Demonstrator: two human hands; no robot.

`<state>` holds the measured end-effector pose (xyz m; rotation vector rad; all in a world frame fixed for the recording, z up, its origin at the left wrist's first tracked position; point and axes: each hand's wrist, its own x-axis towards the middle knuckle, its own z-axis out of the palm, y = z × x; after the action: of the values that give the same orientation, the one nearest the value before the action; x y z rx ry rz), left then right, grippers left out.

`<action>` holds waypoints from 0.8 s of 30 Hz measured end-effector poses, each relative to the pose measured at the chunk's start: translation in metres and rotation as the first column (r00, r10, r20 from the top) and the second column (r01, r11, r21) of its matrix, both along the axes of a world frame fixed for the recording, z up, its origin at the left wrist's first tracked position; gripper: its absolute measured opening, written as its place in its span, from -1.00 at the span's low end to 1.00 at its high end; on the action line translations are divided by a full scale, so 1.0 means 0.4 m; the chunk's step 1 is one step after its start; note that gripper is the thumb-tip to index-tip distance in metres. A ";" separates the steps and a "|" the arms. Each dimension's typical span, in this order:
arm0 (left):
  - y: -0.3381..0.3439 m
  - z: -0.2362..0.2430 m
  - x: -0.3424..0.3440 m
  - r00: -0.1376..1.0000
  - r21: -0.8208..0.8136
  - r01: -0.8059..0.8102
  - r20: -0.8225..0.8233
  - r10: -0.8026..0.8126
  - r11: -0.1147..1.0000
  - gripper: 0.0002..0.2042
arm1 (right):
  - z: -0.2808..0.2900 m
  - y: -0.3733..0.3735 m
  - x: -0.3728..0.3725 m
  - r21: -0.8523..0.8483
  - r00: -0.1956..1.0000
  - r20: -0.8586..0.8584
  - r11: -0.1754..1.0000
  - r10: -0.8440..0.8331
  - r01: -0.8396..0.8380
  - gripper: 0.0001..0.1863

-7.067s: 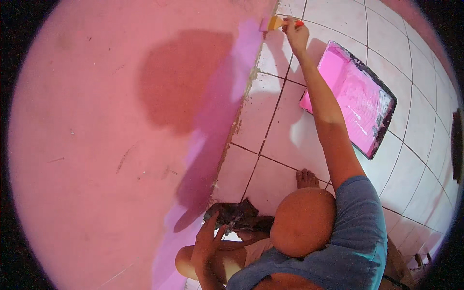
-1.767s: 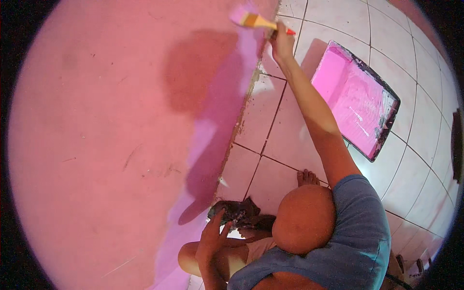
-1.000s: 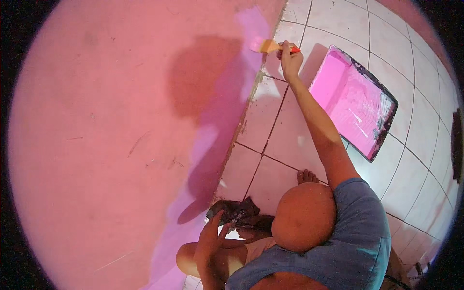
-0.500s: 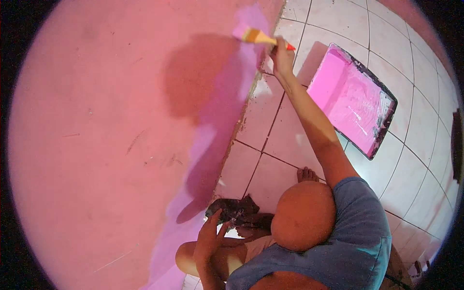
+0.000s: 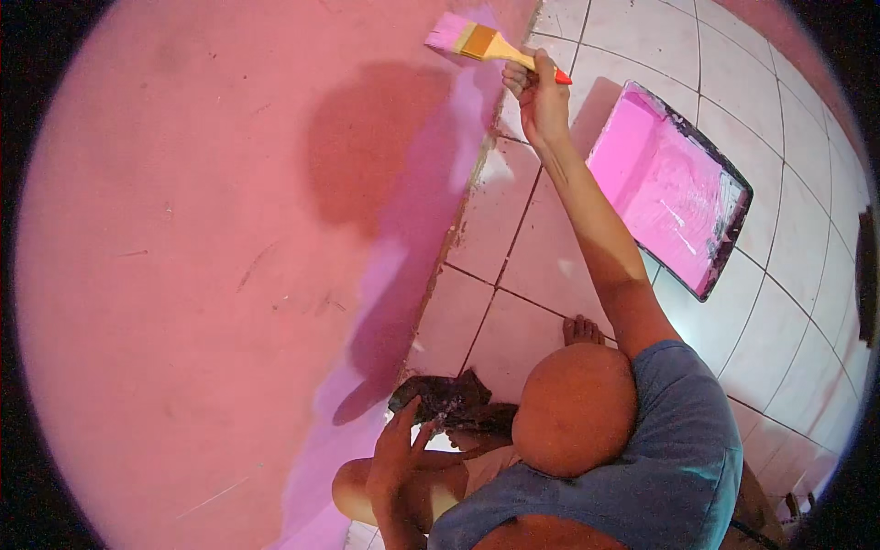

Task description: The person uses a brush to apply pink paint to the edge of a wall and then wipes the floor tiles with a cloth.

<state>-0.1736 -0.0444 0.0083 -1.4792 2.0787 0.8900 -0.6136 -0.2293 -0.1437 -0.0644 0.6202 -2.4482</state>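
My right hand (image 5: 543,96) is closed around the pale handle of a paintbrush (image 5: 500,49). Its handle ends in a red tip, and pink-lilac paint coats the bristles. The bristles lie over the salmon-pink wall (image 5: 183,302), beside a freshly painted lilac strip (image 5: 472,101) along the wall's lower edge. Whether they touch the wall is hard to see. Near my bent knee, my left hand (image 5: 396,451) has its fingers stretched apart. They overlap the edge of a dark, paint-smeared cloth (image 5: 445,396), without a visible grip on it.
A black paint tray (image 5: 744,197) holding bright pink paint stands on the white tiled floor (image 5: 513,339), right of my right forearm. My bare foot (image 5: 583,330) is on the tiles between tray and wall. A dark object (image 5: 866,275) sits at the far right rim.
My right hand has moved the brush slightly up, bringing the bristles from the lilac strip toward its upper left edge. My left hand, the cloth and the tray stay in place.
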 end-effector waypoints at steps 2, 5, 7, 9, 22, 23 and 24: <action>-0.004 0.005 -0.007 1.000 0.009 0.000 -0.004 0.000 1.000 -0.49 | -0.079 -0.015 0.003 0.088 0.999 0.007 0.996 -0.032 0.031 -0.70; -0.008 0.006 -0.010 1.000 0.002 -0.002 -0.012 0.002 1.000 -0.49 | -0.217 -0.002 -0.012 0.407 0.958 -0.283 0.898 -0.048 0.165 -0.70; -0.007 0.005 -0.004 1.000 0.000 -0.003 -0.011 0.003 1.000 -0.49 | -0.249 0.022 -0.004 0.578 0.777 -0.629 0.688 0.034 0.438 -0.70; -0.006 0.001 0.000 0.999 -0.004 0.022 -0.049 -0.022 1.000 -0.49 | -0.269 0.009 0.001 0.556 0.736 -0.676 0.682 0.038 0.475 -0.71; -0.008 0.001 0.006 1.000 -0.007 -0.005 0.015 0.005 1.000 -0.49 | 0.011 -0.033 -0.043 0.049 0.970 -0.208 0.990 -0.122 0.135 -0.69; -0.011 0.000 0.004 1.000 0.003 0.002 -0.003 -0.002 1.000 -0.49 | -0.033 -0.049 -0.044 0.102 0.987 -0.128 0.989 -0.092 0.105 -0.69; -0.014 -0.001 0.004 1.000 0.013 0.007 -0.021 -0.007 1.000 -0.49 | -0.077 -0.060 -0.036 0.150 0.997 -0.045 0.986 -0.063 0.069 -0.70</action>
<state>-0.1720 -0.0501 0.0079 -1.4612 2.0878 0.9177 -0.6281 -0.2532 -0.1744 -0.0329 0.8364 -2.4605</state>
